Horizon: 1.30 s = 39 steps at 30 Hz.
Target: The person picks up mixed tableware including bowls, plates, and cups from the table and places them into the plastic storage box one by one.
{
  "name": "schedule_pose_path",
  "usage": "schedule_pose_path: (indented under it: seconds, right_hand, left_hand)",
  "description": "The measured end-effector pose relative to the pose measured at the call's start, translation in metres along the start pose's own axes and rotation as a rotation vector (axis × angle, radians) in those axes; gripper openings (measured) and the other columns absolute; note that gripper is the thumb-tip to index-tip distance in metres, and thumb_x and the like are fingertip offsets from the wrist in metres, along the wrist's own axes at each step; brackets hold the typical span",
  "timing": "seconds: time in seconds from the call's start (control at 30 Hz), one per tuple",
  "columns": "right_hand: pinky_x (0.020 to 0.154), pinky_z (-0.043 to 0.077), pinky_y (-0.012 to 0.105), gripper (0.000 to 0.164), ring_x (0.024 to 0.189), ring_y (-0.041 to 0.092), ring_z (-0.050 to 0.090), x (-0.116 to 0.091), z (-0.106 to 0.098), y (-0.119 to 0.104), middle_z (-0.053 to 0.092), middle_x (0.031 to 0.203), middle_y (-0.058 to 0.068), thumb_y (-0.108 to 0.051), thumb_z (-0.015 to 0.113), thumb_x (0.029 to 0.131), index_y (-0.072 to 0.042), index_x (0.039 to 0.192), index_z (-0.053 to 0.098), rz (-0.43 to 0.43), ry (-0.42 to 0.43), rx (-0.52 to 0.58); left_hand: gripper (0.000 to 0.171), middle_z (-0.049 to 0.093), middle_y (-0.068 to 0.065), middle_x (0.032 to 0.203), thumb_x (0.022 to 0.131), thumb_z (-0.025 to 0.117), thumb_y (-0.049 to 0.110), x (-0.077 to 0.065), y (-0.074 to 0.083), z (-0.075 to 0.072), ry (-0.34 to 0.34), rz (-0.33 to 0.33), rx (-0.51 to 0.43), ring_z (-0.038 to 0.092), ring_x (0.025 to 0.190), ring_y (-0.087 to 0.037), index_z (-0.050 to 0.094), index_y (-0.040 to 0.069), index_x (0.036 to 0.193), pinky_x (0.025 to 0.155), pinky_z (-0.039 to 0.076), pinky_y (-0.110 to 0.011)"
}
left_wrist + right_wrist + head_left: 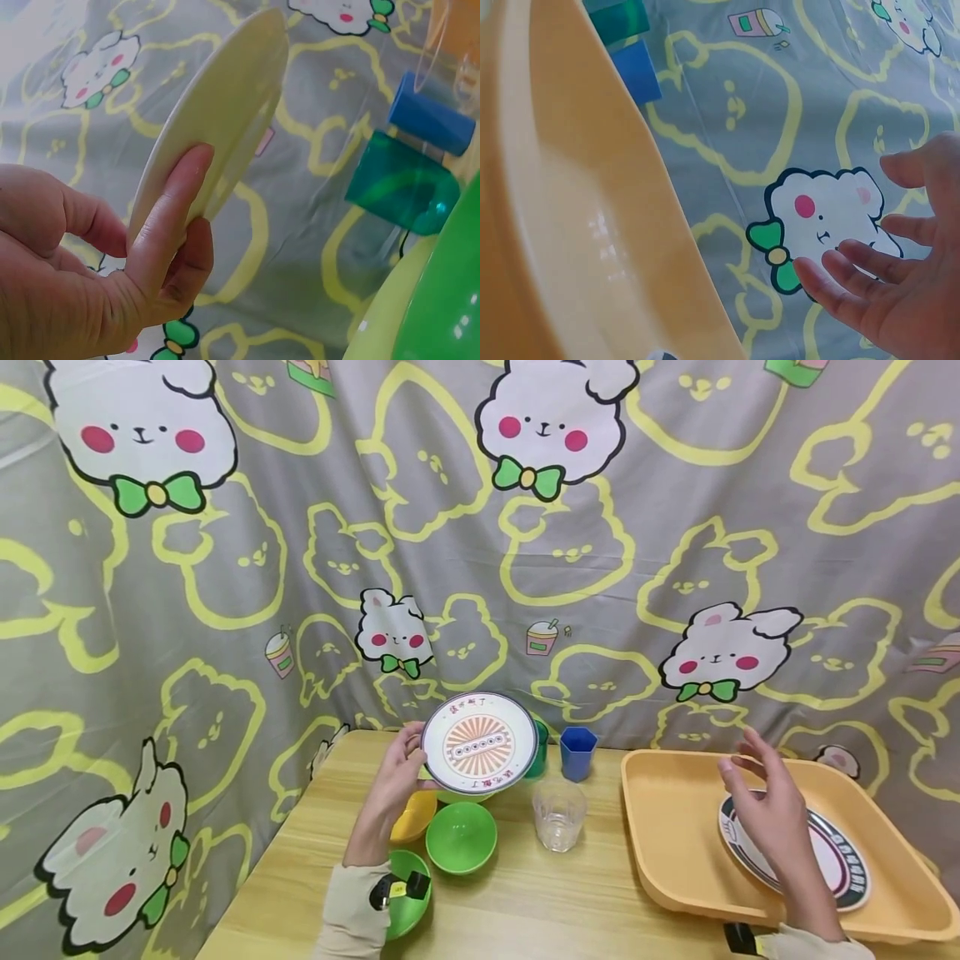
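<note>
Holding up a white plate (480,743) near the middle of the frame, the left hand (396,772) is clamping it by its left edge, with thumb and fingers pinching from opposite sides. The plate is tilting so its face is showing to the head camera: orange sunburst in the centre, a band of lettering running across it, red characters near the rim and a dark line going round the edge. In the left wrist view it's showing nearly side-on, with a finger lying along the pale underside

The right hand (772,810) is hanging well apart from the left one, over at the right of the frame, fingers spreading and loosely bending above an orange tray (667,852). It's covering part of a second, dark-bordered plate (840,868) that is lying in the tray

Rest of the stuff on the wooden worktop (540,910): a green bowl (461,837) is sitting at lower centre, a yellow bowl (414,818) is sitting just beside it on the left, and another green bowl (408,920) is partly hiding behind the left sleeve (352,906). A clear glass (559,818) is standing right of centre, with a blue cup (577,753) and a half-hidden dark green cup (538,752) standing behind it. A grey cartoon-bunny curtain (465,485) is filling the upper frame
</note>
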State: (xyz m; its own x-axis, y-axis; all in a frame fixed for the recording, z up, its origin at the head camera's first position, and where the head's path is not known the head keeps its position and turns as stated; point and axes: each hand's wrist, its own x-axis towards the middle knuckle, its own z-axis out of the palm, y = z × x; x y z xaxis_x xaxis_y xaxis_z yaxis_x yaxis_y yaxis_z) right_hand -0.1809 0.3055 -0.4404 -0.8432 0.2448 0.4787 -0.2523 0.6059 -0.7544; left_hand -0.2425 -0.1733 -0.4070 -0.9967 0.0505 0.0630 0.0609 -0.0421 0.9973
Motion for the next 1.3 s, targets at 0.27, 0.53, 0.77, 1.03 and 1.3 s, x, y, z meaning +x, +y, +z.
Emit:
schedule_pose_path:
  seconds: [0.27, 0.53, 0.77, 1.03, 1.3]
  right_hand:
    - [0.079, 0.046, 0.001, 0.061, 0.115, -0.009, 0.051, -0.001, 0.02, -0.015, 0.053, 0.137, 0.014, -0.02, 0.063, 0.103, -0.017, 0.159, 0.039, -0.039, -0.008, 0.057]
    - [0.079, 0.047, 0.002, 0.06, 0.115, -0.008, 0.052, 0.0, 0.035, -0.024, 0.054, 0.135, 0.004, -0.014, 0.065, 0.102, -0.012, 0.157, 0.041, -0.057, -0.001, 0.115]
    - [0.081, 0.047, 0.003, 0.061, 0.117, -0.006, 0.052, -0.001, 0.047, -0.029, 0.054, 0.138, 0.01, -0.013, 0.064, 0.102, -0.012, 0.158, 0.039, -0.055, -0.017, 0.149]
    - [0.081, 0.049, 0.005, 0.062, 0.119, -0.003, 0.053, -0.003, 0.059, -0.034, 0.052, 0.138, 0.005, -0.013, 0.063, 0.103, -0.01, 0.159, 0.037, -0.059, -0.058, 0.194]
    - [0.081, 0.056, 0.013, 0.06, 0.119, 0.006, 0.056, -0.006, 0.07, -0.033, 0.05, 0.135, -0.001, -0.012, 0.059, 0.105, -0.006, 0.159, 0.033, -0.037, -0.104, 0.283]
  left_hand:
    - [0.055, 0.042, -0.031, 0.142, 0.096, 0.039, -0.011, 0.0, -0.004, 0.02, -0.04, 0.023, -0.04, 0.062, 0.093, -0.025, 0.033, -0.005, 0.15, 0.063, 0.064, -0.039]
    - [0.055, 0.041, -0.03, 0.146, 0.097, 0.04, -0.009, -0.001, -0.006, 0.036, -0.071, 0.017, -0.049, 0.063, 0.092, -0.025, 0.033, -0.003, 0.151, 0.063, 0.064, -0.039]
    - [0.056, 0.042, -0.03, 0.145, 0.097, 0.041, -0.009, 0.0, -0.005, 0.049, -0.1, 0.023, -0.062, 0.064, 0.091, -0.024, 0.033, -0.001, 0.152, 0.062, 0.064, -0.038]
    - [0.056, 0.041, -0.03, 0.146, 0.098, 0.041, -0.008, -0.001, -0.007, 0.061, -0.126, 0.008, -0.083, 0.064, 0.09, -0.023, 0.032, 0.0, 0.152, 0.062, 0.064, -0.038]
    - [0.057, 0.043, -0.03, 0.142, 0.097, 0.04, -0.009, -0.002, -0.011, 0.073, -0.158, 0.015, -0.092, 0.064, 0.088, -0.022, 0.032, -0.001, 0.152, 0.059, 0.063, -0.036]
